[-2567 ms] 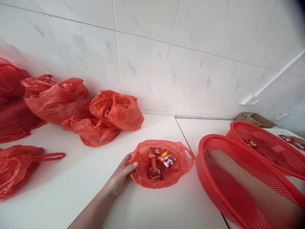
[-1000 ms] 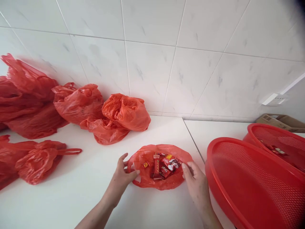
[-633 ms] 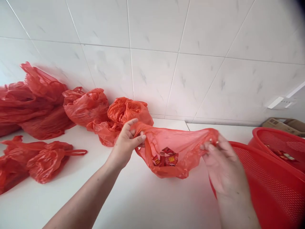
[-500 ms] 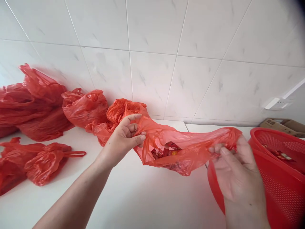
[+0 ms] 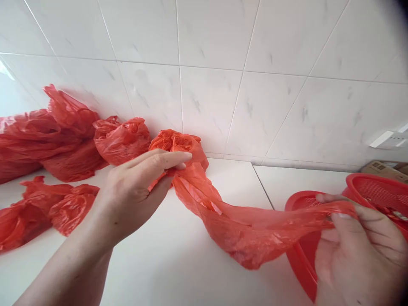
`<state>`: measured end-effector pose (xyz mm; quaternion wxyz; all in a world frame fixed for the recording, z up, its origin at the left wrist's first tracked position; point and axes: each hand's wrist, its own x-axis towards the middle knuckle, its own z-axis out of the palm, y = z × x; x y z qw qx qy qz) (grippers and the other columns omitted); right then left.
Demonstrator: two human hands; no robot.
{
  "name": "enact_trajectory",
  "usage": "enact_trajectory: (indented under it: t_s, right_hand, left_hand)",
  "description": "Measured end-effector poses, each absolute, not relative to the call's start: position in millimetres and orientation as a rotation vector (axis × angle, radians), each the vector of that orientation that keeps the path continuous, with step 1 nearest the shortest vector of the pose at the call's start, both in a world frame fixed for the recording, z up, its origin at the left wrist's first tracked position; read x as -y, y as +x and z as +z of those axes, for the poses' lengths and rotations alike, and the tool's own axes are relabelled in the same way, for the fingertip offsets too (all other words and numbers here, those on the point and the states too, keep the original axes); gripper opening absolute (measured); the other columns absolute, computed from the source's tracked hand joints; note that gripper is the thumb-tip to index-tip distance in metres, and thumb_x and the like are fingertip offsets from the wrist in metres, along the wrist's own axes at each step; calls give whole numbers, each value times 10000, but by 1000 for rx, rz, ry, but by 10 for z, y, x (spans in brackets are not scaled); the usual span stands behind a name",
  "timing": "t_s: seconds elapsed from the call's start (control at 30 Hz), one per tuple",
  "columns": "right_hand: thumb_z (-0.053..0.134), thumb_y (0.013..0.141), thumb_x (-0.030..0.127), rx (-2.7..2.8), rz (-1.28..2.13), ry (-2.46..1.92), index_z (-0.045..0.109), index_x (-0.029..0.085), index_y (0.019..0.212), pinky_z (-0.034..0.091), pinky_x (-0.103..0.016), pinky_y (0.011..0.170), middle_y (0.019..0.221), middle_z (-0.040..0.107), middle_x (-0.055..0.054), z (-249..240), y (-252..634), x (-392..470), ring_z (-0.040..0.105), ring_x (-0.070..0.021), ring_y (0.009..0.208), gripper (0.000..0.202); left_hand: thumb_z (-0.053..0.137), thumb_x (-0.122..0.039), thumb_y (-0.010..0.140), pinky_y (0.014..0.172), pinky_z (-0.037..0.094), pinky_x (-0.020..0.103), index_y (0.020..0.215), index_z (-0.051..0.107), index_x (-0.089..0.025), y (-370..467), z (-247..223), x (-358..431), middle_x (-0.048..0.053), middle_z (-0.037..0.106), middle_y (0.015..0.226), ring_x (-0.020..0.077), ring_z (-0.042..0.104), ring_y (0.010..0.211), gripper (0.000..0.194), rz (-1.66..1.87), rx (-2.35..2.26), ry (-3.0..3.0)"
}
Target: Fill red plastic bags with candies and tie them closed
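A thin red plastic bag [image 5: 248, 233] hangs stretched between my two hands above the white table, sagging in the middle. My left hand [image 5: 143, 182] pinches the bag's left end, fingers closed over the gathered film. At the opposite end, my right hand [image 5: 360, 238] grips the film between thumb and fingers, in front of a red plastic basket [image 5: 302, 250]. The bag's mouth is drawn nearly closed, and its contents are hidden now.
Behind my left hand sits a bunched red bag [image 5: 178, 142]. More filled red bags [image 5: 63, 136] lie along the tiled wall and at left [image 5: 73, 208]. A second red basket [image 5: 376, 185] holds small packets at right, near a cardboard box [image 5: 389, 170].
My hands have moved apart, the right one lower and further right. The bag has been pulled longer, its mouth has narrowed, and the red packets inside no longer show.
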<state>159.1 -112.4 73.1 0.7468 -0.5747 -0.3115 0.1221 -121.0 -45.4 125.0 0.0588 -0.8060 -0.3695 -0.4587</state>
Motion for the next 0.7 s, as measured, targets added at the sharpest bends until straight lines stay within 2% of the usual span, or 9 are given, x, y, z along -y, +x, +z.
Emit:
enact_trajectory:
  t_s: [0.1,0.17,0.23,0.3,0.37,0.43,0.53,0.6,0.7]
  right_hand:
    - [595,825,271,580,579,-1034,613,204,876,510,-408,863,1041,646,-77,794,1580,990,629,-235,999,85]
    - [591,822,274,543,782,-924,552,209,771,536,-306,705,782,612,-8,799,1578,865,633,-144,737,91]
    - [601,822,309,587,938,-836,495,223,732,421,-191,463,534,383,89,800,1548,743,413,-58,437,163]
    - [586,834,405,742,1021,-830,526,239,810,242,-172,361,464,226,120,812,1469,663,200,-51,370,177]
    - [608,799,482,971,1098,-899,563,253,1032,186,-185,369,428,272,126,835,1340,646,174,-58,376,330]
    - [697,715,452,1229,1270,-933,547,258,1150,225,-196,402,457,399,106,854,1184,671,259,-65,399,500]
    - [712,683,346,1479,1466,-990,609,210,800,313,-222,471,562,476,52,835,973,686,387,-87,500,207]
    - [660,721,347,1469,1397,-1114,483,193,584,296,-223,477,543,403,52,778,897,644,356,-83,513,272]
    - [607,750,347,1326,1282,-1221,411,201,577,233,-217,454,512,298,75,639,897,539,261,-73,489,300]
  left_hand:
    - [604,-55,794,732,456,205,1090,651,-266,-1161,1399,478,-47,698,911,104,614,816,366,-1408,1012,-2216]
    - [621,-64,784,744,459,214,1060,659,-254,-1121,1452,487,-53,685,853,104,610,789,337,-1445,1001,-2176]
    - [633,-83,772,671,461,210,1033,669,-260,-1064,1461,503,-52,661,809,101,594,722,317,-1544,1066,-2244]
    - [639,-109,763,563,449,202,1025,666,-265,-974,1431,524,-43,634,776,93,562,625,307,-1726,1211,-2445]
    - [634,-127,757,487,431,199,1028,647,-259,-854,1376,542,-35,597,745,84,525,551,301,-1912,1351,-2709]
    - [625,-118,749,469,433,198,1024,625,-249,-724,1307,549,-31,571,742,78,507,534,305,-2030,1426,-2943]
    - [601,-88,749,546,492,217,1021,601,-251,-585,1181,534,-13,582,815,107,576,655,317,-2158,1385,-3156]
    - [599,-95,769,659,528,264,1026,594,-254,-560,1071,500,13,595,925,146,604,800,302,-2228,1276,-3123]
    - [687,-155,754,754,504,310,997,623,-246,-587,845,412,35,590,950,175,573,867,267,-2053,1105,-2965]
